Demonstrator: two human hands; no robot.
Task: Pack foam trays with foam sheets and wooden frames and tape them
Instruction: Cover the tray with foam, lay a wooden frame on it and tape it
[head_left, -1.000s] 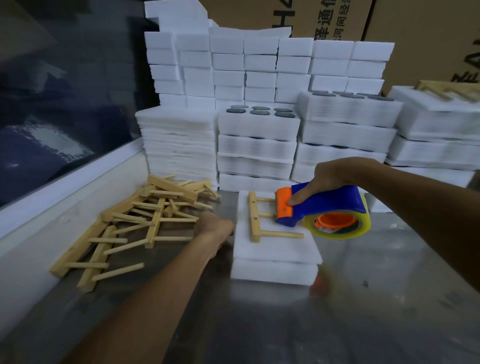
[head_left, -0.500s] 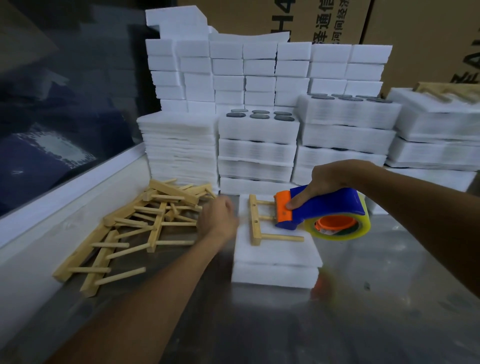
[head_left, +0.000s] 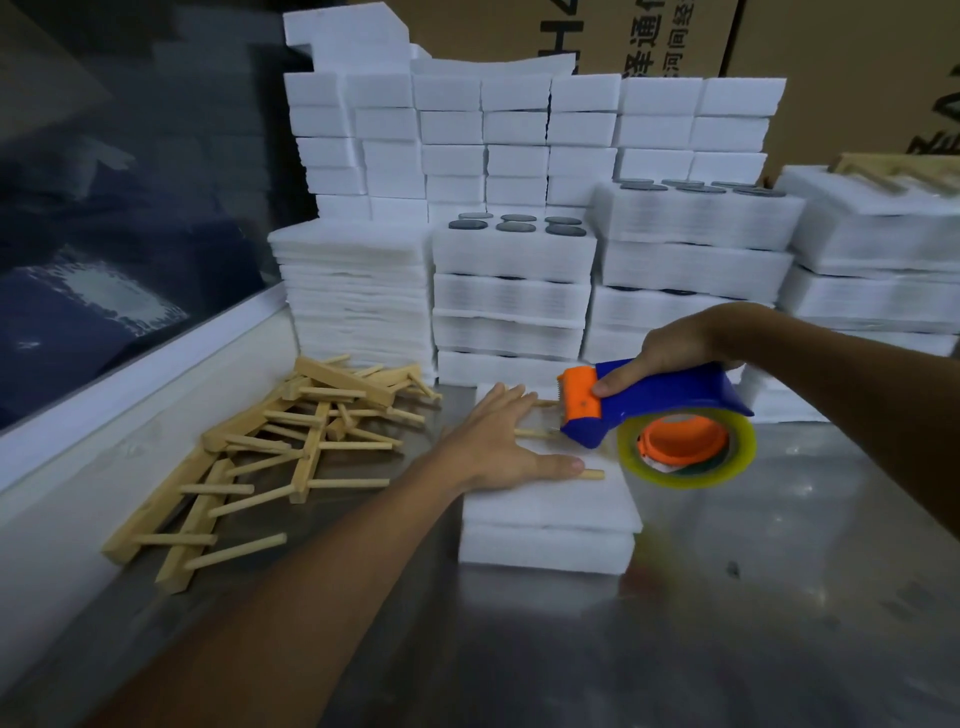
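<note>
Your left hand lies flat with straight fingers on the wooden frame atop the foam tray at the middle of the desk, while your right hand grips the tape dispenser just above it. If that palm eases off as the tape lands, the frame may skate on the soft foam sheet and get taped crooked, and the toothed blade sits near your fingers. The desk is shiny metal, with loose frames heaped left, foam stacks and cardboard boxes behind.

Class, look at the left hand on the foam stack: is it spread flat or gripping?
Spread flat: the left hand presses straight fingers on the wooden frame atop the foam stack.
</note>
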